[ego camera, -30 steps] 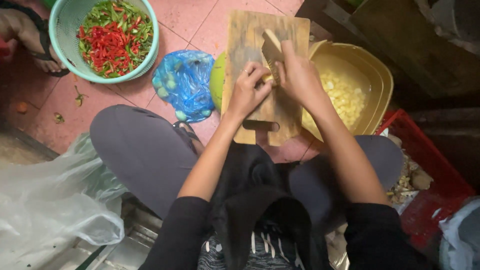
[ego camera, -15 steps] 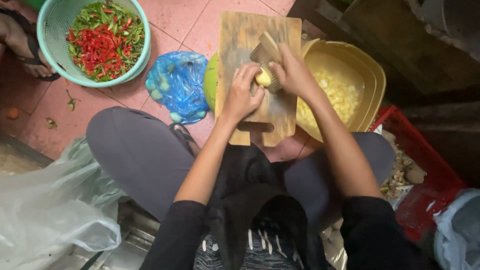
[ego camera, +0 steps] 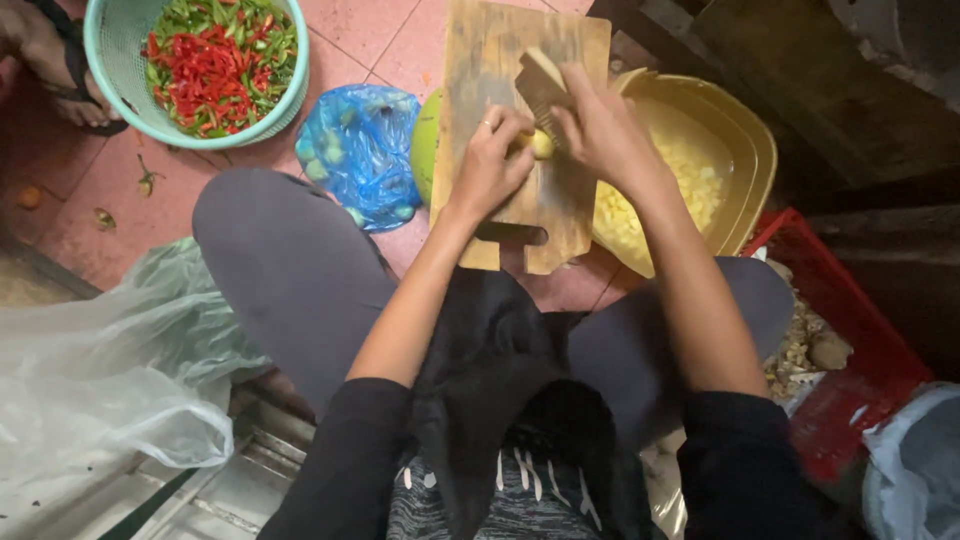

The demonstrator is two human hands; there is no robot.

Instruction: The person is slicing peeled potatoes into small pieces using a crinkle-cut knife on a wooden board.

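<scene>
Since the earlier frame, both hands have been shifted slightly up the long wooden cutting board (ego camera: 497,120), and the view has been tilted so the board sits higher. The left hand (ego camera: 487,165) is closed around a small pale yellow potato piece (ego camera: 540,144), pinning it to the board. The right hand (ego camera: 606,135) is wrapped around the handle of a crinkle-bladed knife (ego camera: 541,88), whose blade is set against the piece. The board lies on the pink tiled floor (ego camera: 90,215), between the knees. A yellow plastic basin (ego camera: 745,150) of pale cut pieces touches the board's right edge. A blue plastic bag (ego camera: 358,150) lies just left; a teal basket (ego camera: 115,95) of red and green chillies stands further left.
</scene>
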